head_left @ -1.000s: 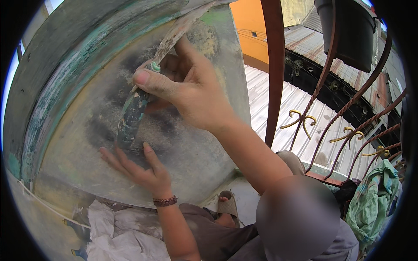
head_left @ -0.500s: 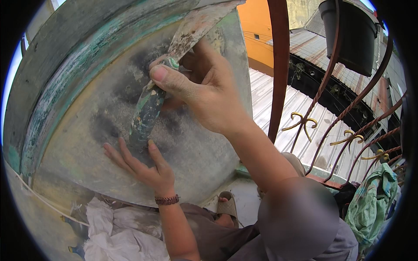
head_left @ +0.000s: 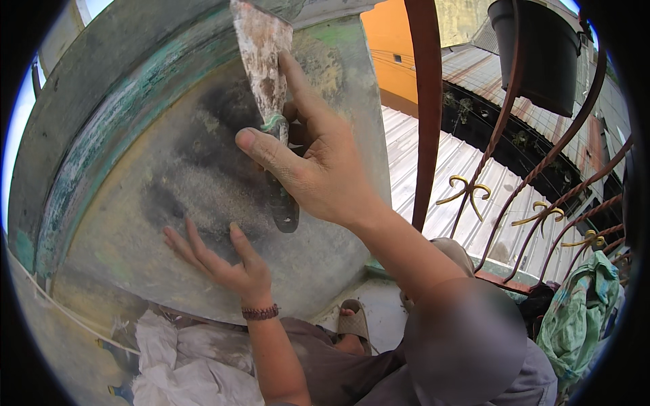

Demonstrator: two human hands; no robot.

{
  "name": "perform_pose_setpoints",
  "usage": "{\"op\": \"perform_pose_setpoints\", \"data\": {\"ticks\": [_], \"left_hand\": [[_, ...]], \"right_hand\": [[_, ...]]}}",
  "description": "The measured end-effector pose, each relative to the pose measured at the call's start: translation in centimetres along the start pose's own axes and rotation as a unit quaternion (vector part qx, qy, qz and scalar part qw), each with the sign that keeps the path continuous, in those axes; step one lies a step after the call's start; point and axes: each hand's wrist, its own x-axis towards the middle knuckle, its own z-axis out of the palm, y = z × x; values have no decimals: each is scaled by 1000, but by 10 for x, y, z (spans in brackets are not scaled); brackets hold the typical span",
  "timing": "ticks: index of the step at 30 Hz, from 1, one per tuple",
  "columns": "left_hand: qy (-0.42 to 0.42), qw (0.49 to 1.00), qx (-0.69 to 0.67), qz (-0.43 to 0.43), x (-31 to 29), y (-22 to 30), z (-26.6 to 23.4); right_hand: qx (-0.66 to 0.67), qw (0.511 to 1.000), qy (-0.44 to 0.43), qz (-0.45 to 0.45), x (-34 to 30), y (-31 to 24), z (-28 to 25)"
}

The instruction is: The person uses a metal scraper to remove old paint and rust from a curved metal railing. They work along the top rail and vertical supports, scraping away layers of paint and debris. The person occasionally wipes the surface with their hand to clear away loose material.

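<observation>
My right hand (head_left: 318,162) grips a putty knife (head_left: 261,57) by its dark, paint-stained handle, with the index finger stretched along the blade. The wide blade is smeared with whitish and reddish residue and points up and slightly left. Behind it stands a large, curved grey panel (head_left: 305,271) with blackened patches and a worn green band near its rim. My left hand (head_left: 230,264), a beaded bracelet on its wrist, is open with the fingers spread, at the lower part of the panel beside the dark patch. Whether its fingertips press on the surface I cannot tell.
To the right runs a brown metal railing (head_left: 426,115) with twisted bars and gold scrolls. A black pot (head_left: 538,57) hangs there, above corrugated roofing (head_left: 406,155). A green stained cloth (head_left: 579,304) lies low on the right, and white cloth (head_left: 193,362) at lower left.
My right hand has moved slightly down, turning the putty knife: its blade has swung from up-right to up-left, and the handle end from left to right. The left hand stays nearly in place.
</observation>
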Motion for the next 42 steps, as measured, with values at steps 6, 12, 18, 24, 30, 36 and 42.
{"op": "perform_pose_setpoints", "data": {"ticks": [6, 12, 18, 24, 30, 36, 42], "left_hand": [[-1, 1000, -4, 4, -1, 3, -2], [0, 999, -39, -12, -2, 11, -4], [-68, 909, -389, -135, 1, 55, -8], [-86, 888, -417, -171, 17, 66, 6], [-30, 907, -372, -195, 10, 43, 6], [7, 916, -346, -204, 4, 25, 3], [22, 922, -326, -208, 6, 20, -6]], "right_hand": [[-16, 994, 87, 63, -16, 9, 11], [26, 995, 94, -5, -18, 19, 17], [123, 990, 56, -36, -10, 3, 44], [170, 977, 129, -16, 14, 12, 59], [236, 956, 173, -25, 28, 16, 79], [265, 951, 159, -14, 27, 15, 77], [272, 947, 171, -23, 31, 11, 82]]}}
